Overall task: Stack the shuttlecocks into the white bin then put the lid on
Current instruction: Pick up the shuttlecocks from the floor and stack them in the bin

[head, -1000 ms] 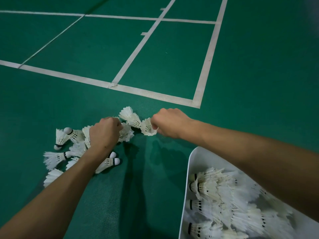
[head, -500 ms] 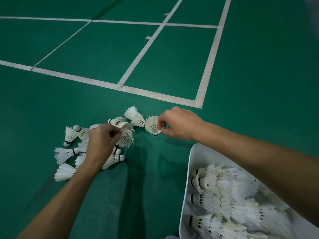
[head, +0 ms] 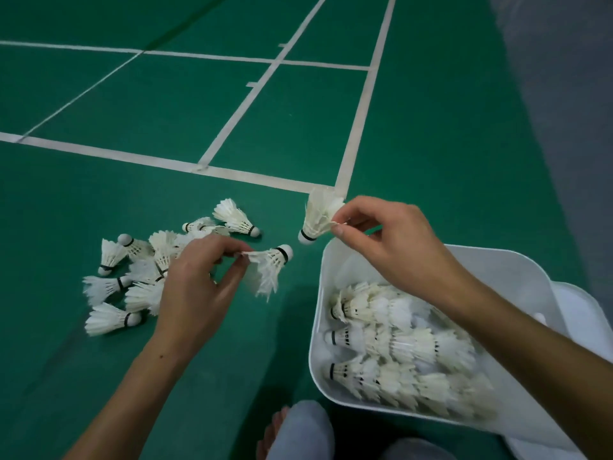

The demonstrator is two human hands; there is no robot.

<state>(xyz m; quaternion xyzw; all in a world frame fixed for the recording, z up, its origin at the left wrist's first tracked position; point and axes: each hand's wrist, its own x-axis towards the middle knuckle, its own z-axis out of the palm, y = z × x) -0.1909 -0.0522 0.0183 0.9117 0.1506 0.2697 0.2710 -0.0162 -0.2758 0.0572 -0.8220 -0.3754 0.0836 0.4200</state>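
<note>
A pile of several white shuttlecocks (head: 132, 280) lies on the green court floor at the left. My left hand (head: 195, 290) pinches one shuttlecock (head: 270, 263) by its feathers, cork pointing right, lifted just right of the pile. My right hand (head: 394, 247) pinches another shuttlecock (head: 318, 214) by its feather edge, cork hanging down, above the far left corner of the white bin (head: 497, 260). Inside the bin lie rows of nested shuttlecocks (head: 398, 346). A white lid (head: 577, 310) shows behind the bin at the right.
White court lines (head: 351, 141) cross the green floor beyond the pile. A grey strip of floor (head: 564, 94) runs along the right edge. My knee in grey cloth and a bare foot (head: 292, 433) sit at the bottom, just left of the bin.
Both hands have lifted off the pile, each with a shuttlecock. The right hand moved right toward the bin; the left hand turned palm-up. The camera view shifted, showing more of the bin.
</note>
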